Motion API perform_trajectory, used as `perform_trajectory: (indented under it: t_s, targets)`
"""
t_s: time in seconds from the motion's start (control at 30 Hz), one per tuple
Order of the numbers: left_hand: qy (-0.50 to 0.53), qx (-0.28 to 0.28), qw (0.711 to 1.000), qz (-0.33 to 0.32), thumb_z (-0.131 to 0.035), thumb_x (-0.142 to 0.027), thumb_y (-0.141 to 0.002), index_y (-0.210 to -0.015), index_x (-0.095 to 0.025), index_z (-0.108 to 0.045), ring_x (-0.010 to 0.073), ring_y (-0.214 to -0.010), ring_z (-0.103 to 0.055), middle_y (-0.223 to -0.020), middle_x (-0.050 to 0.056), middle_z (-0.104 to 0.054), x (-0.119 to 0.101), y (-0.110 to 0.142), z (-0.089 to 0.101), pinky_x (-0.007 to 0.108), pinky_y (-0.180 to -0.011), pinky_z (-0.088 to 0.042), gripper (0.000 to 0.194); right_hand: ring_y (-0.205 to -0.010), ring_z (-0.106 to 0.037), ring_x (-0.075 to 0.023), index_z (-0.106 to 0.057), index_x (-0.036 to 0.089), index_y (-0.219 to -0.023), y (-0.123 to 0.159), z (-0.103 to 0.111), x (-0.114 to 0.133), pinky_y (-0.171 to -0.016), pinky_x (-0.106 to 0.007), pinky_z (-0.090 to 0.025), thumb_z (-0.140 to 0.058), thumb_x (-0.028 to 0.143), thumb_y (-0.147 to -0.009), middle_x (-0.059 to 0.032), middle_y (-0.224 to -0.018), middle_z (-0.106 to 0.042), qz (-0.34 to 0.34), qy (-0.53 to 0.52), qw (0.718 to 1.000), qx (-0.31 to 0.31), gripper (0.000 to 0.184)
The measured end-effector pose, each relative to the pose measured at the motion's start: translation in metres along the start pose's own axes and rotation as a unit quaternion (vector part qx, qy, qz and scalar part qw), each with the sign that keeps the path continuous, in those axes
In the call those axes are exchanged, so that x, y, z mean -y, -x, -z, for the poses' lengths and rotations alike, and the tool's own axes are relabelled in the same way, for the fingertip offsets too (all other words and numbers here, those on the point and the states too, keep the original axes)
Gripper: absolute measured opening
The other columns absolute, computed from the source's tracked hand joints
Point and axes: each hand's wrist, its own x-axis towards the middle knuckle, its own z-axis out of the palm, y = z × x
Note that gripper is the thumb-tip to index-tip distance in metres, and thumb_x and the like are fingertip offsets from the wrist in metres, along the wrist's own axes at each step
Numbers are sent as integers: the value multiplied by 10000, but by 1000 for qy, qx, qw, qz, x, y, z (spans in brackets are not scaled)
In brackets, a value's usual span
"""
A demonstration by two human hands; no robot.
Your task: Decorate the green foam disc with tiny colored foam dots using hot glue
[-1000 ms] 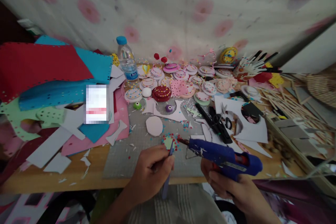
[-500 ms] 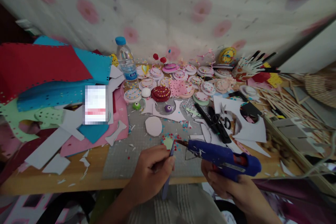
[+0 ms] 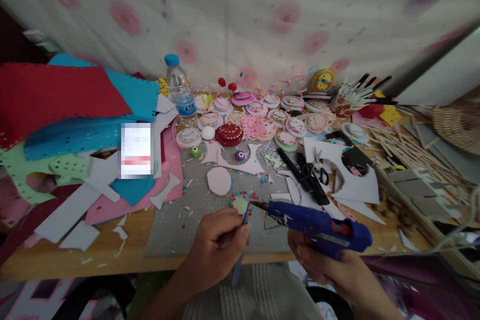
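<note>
My left hand [image 3: 221, 242] is closed around slim blue-grey tweezers [image 3: 237, 270], their pointed tip slanting up and away from me. My right hand [image 3: 326, 260] grips the handle of a blue hot glue gun [image 3: 318, 225], whose nozzle points left, close to the tweezers' tip. Whether nozzle and tip touch, I cannot tell. Just beyond the tip lies a pale green round piece [image 3: 240, 205] ringed by small red and blue bits. A white round piece [image 3: 219, 181] rests farther back on the grey cutting mat [image 3: 168, 235].
Several decorated round pieces [image 3: 230, 134] crowd the back, beside a water bottle [image 3: 182, 87]. Coloured foam sheets [image 3: 63, 92] pile up at left. Scissors [image 3: 317, 162], black knives and white offcuts [image 3: 356, 185] lie at right, with wooden sticks [image 3: 408, 152] beyond.
The view has shifted very slightly. Both hands keep their hold, and the tweezers and glue gun stay in nearly the same place.
</note>
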Motion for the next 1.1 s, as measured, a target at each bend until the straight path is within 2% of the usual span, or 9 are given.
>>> perform_trajectory:
  t_s: [0.53,0.63,1.1]
  targets:
    - [5,1,1000,3,-479,-192,-909,-556,-173,-485,89,-508,-402,-544,-36,-385,0,0,0,231,-488,-274,354,-438,-224,-19,-479,179,-709,-1,3,0,-432,-212,-150,-745,576,-696,72,-557,-360,-25,-6,999,22,478]
    - [3,4,1000,4,-473,-202,-916,-562,-173,-488,92,-517,-407,-550,-33,-392,0,0,-1,232,-495,-279,356,-442,-233,-19,-475,183,-716,0,2,0,-438,-213,-148,-769,576,-667,69,-561,-376,-37,-10,999,10,493]
    - [1,-2,1000,-17,-473,-194,-913,-571,-165,-506,85,-516,-413,-547,-36,-398,2,0,-2,218,-499,-284,345,-435,-242,-20,-484,175,-699,-2,2,3,-427,-215,-153,-741,615,-679,65,-559,-373,-29,12,999,22,510]
